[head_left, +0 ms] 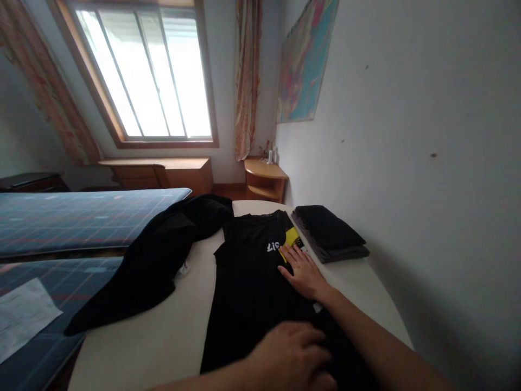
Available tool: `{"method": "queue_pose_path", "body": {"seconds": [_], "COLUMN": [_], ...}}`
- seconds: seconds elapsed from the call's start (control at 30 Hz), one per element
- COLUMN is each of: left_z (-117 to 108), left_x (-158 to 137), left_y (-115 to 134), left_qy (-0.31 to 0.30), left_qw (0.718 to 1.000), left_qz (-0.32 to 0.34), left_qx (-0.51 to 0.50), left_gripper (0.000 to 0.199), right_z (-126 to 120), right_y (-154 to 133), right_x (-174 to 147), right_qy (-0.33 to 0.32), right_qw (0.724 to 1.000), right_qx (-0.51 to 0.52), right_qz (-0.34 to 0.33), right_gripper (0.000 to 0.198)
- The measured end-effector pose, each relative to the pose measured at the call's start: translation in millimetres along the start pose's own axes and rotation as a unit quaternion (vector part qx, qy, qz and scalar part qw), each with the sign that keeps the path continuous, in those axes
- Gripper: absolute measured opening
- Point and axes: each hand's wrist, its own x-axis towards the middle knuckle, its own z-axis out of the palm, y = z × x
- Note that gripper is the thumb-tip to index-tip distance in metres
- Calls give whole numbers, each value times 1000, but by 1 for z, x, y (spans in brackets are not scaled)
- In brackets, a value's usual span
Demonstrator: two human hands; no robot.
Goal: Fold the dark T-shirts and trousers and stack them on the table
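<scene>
- Here's the right hand (303,269), palm down and fairly flat, fingers extended, fingertips on the shirt's yellow patch (291,237), gripping nothing.
- Left hand (291,353) nearer the camera, blurred, fingers loosely bent over the lower part of the shirt; can't tell whether it has hold of any cloth.
- And the black shirt (244,288) itself: spread lengthwise on the pale table (130,353), collar end away from the person, white lettering (272,247) beside the patch.
- Just right of the collar end, a neat stack of folded dark clothes (329,233), black on top, grey beneath.
- Over on the left, a rumpled black garment (146,266) runs from beside the shirt's shoulder to the table's left edge.
- Farther left, blue checked mattresses (81,217), with a sheet of paper (24,315) on the nearer one.
- Beyond, a bright window (142,73)!
</scene>
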Motion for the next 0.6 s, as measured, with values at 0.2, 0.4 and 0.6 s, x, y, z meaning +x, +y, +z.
{"method": "queue_pose_path", "body": {"seconds": [0.2,0.4,0.6], "left_z": [-38,-32,-31], "left_x": [-31,-63,-73], "left_y": [-130,-178,-187], "left_qy": [88,68,139], "left_qw": [939,893,839], "left_qz": [-325,-424,-520], "left_qx": [64,134,78], "left_gripper": [34,35,18], "right_z": [-1,-2,-1], "right_y": [0,-1,1], "right_x": [-1,-1,0], "right_qy": [6,7,2], "right_qw": [1000,1000,1000], "right_qx": [1,2,-1], "right_qz": [-3,1,-2], "right_gripper": [70,69,68]}}
